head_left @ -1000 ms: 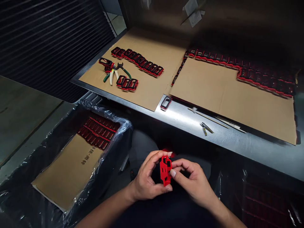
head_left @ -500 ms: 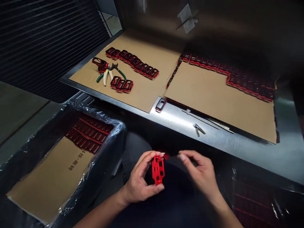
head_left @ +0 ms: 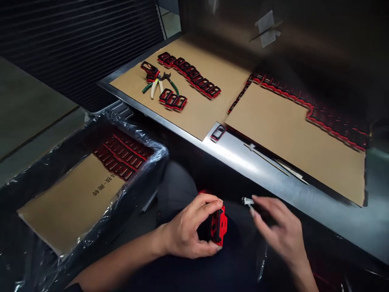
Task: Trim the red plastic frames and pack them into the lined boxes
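Note:
My left hand (head_left: pixel 188 233) is closed on a small red and black plastic frame (head_left: pixel 223 223), held low over my lap between thumb and fingers. My right hand (head_left: pixel 282 235) is to its right, apart from the frame and blurred by motion. Its fingertips pinch a small metal tool (head_left: pixel 246 200) just below the front edge of the metal table (head_left: pixel 328 211).
Two cardboard sheets (head_left: pixel 197 109) (head_left: pixel 282 129) lie on the table. They carry rows of red-black frames (head_left: pixel 191 75) (head_left: pixel 334 117) and pliers (head_left: pixel 158 85). One frame (head_left: pixel 218 133) and thin sticks (head_left: pixel 270 160) lie near the edge. A plastic-lined box (head_left: pixel 142 178) at left holds frames (head_left: pixel 121 156) under cardboard (head_left: pixel 73 202).
My right hand let go of the red frame, moved right and took the small metal tool that lay on the table edge. My left hand turned the frame and lowered it.

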The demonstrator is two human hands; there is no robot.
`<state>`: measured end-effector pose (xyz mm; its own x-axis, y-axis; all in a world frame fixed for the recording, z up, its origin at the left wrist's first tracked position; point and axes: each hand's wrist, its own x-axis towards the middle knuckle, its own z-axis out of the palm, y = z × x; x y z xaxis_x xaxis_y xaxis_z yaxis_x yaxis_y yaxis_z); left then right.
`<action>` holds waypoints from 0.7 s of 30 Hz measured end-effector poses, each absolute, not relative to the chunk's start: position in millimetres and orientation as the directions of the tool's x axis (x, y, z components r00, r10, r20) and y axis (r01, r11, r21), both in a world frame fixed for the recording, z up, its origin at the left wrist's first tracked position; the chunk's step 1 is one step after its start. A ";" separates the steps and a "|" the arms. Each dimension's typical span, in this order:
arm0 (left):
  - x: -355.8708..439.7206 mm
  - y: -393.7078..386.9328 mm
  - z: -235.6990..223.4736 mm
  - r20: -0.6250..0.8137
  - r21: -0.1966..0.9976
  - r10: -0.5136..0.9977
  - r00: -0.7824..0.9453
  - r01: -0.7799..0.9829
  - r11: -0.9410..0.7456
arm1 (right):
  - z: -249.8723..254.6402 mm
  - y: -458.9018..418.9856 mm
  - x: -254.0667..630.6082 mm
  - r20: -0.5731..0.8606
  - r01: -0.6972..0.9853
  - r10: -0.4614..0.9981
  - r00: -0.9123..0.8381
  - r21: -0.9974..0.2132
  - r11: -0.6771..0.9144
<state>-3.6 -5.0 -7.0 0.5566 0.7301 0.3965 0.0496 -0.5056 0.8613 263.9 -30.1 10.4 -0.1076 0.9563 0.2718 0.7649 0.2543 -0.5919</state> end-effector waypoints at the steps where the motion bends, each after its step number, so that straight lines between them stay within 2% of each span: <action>1: -3.5 -4.9 -7.1 0.412 0.852 0.720 0.559 0.043 -0.521 | 15.7 -41.6 258.1 0.275 0.707 0.942 -0.195 -0.626 0.329; 3: -3.5 -4.7 -8.2 0.416 0.845 0.707 0.572 0.043 -0.532 | 22.4 -59.6 244.3 0.292 0.602 0.910 -0.294 -0.683 0.414; 7: -3.9 -4.5 -11.3 0.392 0.853 0.681 0.618 0.034 -0.521 | 22.9 -72.0 220.0 0.353 0.494 0.888 -0.296 -0.739 0.458; 13: -7.2 -5.5 -13.5 0.397 0.854 0.675 0.622 0.019 -0.520 | 23.9 -67.4 212.8 0.404 0.472 0.873 -0.274 -0.734 0.488; 21: -7.5 -7.0 -13.5 0.382 0.859 0.684 0.621 0.033 -0.510 | 26.5 -64.9 211.6 0.388 0.466 0.866 -0.314 -0.732 0.497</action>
<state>-7.5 -7.0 -13.5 0.6213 0.6841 0.3820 0.0333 -0.5101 0.8595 211.6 -64.9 26.5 -0.3136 0.8665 0.3885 0.4655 0.4969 -0.7324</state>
